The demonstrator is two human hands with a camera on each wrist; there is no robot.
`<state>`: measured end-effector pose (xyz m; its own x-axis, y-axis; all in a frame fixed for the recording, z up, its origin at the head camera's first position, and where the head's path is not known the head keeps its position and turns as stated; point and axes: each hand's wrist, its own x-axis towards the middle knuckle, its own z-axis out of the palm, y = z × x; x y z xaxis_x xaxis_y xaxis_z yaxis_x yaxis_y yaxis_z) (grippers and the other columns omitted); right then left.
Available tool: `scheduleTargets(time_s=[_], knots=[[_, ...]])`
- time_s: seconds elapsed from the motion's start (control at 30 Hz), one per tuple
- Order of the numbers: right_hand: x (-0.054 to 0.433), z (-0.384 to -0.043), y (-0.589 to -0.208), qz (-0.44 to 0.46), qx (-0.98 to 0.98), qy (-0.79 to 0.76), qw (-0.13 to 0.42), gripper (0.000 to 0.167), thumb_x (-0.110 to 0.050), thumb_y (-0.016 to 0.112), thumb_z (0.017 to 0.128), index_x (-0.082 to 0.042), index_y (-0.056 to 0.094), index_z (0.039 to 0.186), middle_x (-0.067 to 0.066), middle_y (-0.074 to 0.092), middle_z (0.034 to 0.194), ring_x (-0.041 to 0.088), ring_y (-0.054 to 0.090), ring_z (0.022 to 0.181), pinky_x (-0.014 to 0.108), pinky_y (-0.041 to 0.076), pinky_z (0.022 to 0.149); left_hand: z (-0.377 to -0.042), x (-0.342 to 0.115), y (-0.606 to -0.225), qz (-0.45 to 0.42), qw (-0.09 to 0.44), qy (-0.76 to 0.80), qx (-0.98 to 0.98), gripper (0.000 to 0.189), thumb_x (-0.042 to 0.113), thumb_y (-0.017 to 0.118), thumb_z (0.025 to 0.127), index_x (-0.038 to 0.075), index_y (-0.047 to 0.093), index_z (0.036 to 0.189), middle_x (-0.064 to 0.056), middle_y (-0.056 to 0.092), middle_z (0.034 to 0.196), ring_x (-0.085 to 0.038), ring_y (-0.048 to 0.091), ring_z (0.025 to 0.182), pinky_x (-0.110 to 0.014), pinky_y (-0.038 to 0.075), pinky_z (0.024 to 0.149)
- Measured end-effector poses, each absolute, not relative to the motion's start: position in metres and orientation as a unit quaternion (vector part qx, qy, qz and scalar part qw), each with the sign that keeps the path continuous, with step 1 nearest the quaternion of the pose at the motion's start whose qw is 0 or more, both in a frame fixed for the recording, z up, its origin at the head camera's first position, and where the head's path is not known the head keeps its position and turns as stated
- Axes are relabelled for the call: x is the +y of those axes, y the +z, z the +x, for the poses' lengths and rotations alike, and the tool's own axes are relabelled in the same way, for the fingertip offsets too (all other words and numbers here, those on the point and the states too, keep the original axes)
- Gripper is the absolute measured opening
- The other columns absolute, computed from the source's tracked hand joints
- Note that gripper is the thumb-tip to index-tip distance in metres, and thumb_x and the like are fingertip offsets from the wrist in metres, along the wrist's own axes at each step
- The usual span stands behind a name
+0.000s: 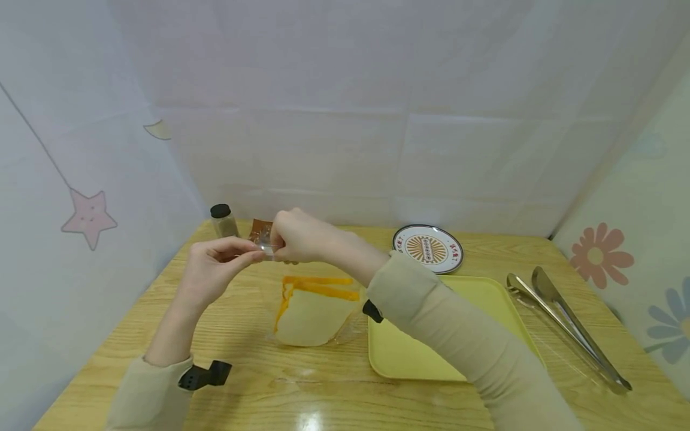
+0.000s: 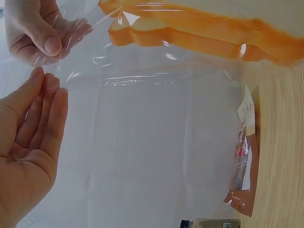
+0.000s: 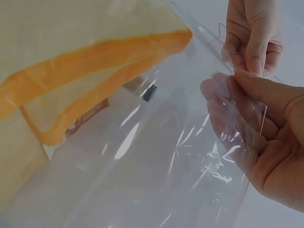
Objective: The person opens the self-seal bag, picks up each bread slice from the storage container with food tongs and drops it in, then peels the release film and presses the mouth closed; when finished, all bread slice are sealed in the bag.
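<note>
A clear plastic bag holds slices of bread with orange-brown crusts, low over the table in front of me. My left hand pinches the bag's edge between thumb and fingertips. Close beside it, my right hand also pinches that edge, its thumb on one side and the fingers showing through the film in the right wrist view. The fingertips of both hands almost meet. Behind them lies a brown packet with a clear window, partly hidden by the hands in the head view.
A black-capped jar stands at the back left. To the right are a yellow tray, a round patterned plate behind it and metal tongs. Fabric walls border the wooden table.
</note>
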<state>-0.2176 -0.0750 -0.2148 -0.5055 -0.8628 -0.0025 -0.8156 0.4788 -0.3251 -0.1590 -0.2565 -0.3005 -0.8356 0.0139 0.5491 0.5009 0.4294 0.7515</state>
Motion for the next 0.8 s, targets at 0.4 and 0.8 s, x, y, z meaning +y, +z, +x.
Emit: scheduleTargets(time_s=[0.4,0.8], knots=[[-0.06,-0.221,-0.22,-0.471,0.861,-0.163,0.103,0.019,-0.007,0.065,0.087,-0.004,0.072,0.069,0.009,0.071,0.068,0.022,0.066,0.06,0.014,0.046,0.047,-0.158,-0.257,-0.3,-0.142,0.238,-0.505,-0.817,0.007,0.002,0.07,0.082,-0.002,0.072,0.087,0.022,0.068,0.081,-0.001,0.064,0.068,-0.016,0.052,0.058],[-0.026,-0.231,-0.226,-0.474,0.859,-0.172,0.094,0.018,-0.007,0.067,0.085,-0.008,0.073,0.068,0.004,0.069,0.063,0.014,0.065,0.055,0.015,0.053,0.058,-0.158,-0.259,-0.3,-0.143,0.238,-0.505,-0.817,0.007,0.002,0.069,0.083,-0.002,0.072,0.088,0.022,0.068,0.081,-0.002,0.066,0.072,-0.015,0.054,0.064]])
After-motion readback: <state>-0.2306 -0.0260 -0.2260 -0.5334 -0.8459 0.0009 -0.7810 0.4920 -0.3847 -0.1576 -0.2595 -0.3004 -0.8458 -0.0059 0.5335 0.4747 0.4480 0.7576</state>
